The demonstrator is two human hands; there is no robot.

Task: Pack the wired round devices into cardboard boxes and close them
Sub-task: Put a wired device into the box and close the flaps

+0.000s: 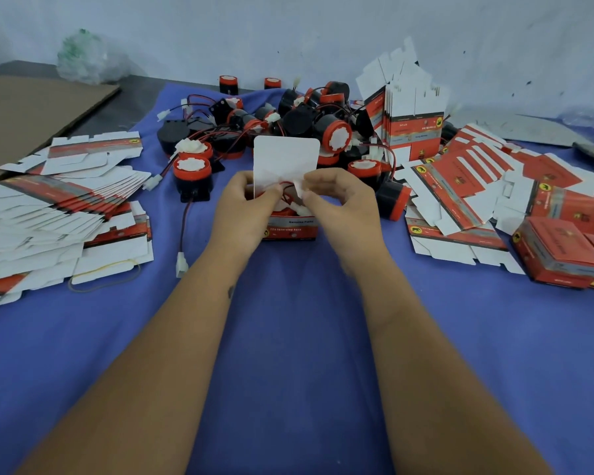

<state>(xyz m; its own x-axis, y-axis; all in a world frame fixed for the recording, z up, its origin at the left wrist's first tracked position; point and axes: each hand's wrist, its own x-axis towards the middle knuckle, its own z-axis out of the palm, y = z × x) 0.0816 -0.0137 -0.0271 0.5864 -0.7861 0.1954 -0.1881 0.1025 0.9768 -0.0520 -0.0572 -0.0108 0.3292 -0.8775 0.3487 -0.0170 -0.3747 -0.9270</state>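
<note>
While the small side flaps are pinched by the fingers [271,192] of the left hand [244,207] and right hand [336,200], one device sits inside the box [290,228] at mid tabletop [288,337]. Its tall lid [285,159] is pointed up, unclosed. Few closed boxes [559,255] are seen right; many devices [288,121] are left far behind.

Pale scuffed wall [288,32] beyond the fingers; blue cloth-covered table [288,337] beneath; brown cardboard sheet [31,108] far left.
</note>
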